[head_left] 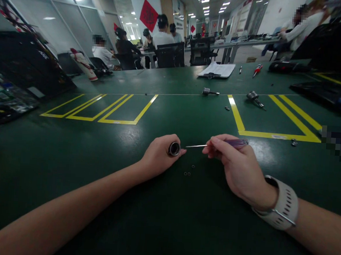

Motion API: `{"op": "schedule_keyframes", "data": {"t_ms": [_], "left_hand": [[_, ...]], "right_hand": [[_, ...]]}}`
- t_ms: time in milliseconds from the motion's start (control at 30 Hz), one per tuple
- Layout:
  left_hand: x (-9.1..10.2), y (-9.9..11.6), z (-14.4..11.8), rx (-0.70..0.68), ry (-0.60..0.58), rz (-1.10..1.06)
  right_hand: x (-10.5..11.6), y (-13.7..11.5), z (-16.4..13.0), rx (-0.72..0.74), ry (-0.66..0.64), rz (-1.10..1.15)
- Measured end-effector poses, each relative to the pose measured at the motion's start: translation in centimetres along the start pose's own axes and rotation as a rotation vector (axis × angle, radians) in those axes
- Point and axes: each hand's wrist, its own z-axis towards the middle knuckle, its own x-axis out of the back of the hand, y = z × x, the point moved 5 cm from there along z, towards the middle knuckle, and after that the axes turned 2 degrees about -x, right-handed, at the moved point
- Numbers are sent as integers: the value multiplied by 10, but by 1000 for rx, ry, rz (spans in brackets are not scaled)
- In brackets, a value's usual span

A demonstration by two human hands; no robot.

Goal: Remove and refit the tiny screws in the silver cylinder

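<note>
My left hand (159, 156) rests on the green table and grips a small black cylindrical part (174, 148), its round open end facing me. My right hand (235, 167) holds a thin screwdriver (215, 145) with a purple handle; its metal shaft points left, the tip just short of the cylindrical part. Three tiny dark screws or washers (188, 171) lie on the table between and just below the two hands.
Yellow tape outlines (237, 117) mark the green table (165, 219). Beyond lie two small metal parts (209, 92) (254, 97), a clipboard with papers (216, 70), a red-handled screwdriver (257, 69) and a dark case (289, 66). Several people sit at tables behind.
</note>
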Motion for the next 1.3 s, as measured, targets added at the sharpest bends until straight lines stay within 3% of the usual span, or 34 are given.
{"op": "schedule_keyframes", "data": {"t_ms": [100,233,400,600,733,900,1067,1167,1300], "left_hand": [[9,-6,2,38,-2,-86],[20,-11,5,116,-17,-187],[22,-8,7,57,-4,-193],[21,-9,5,-97,47,-63],[21,-10,3,-68,36,-84],[18,-11,1,69,10,-240],[15,-10,-3,230,57,-529],[8,-3,-9,351,5,-786],[3,4,-14,495,-29,-1007]], "right_hand": [[-8,2,-1,41,-124,-384],[-26,8,-11,120,-411,-753],[-42,7,-30,299,-738,-849],[-43,0,-28,437,-889,-880],[-39,-4,-19,487,-962,-918],[-26,-6,-7,510,-958,-986],[-20,-5,0,520,-863,-931],[-15,-10,7,443,-658,-794],[1,-14,17,192,-327,-421]]}}
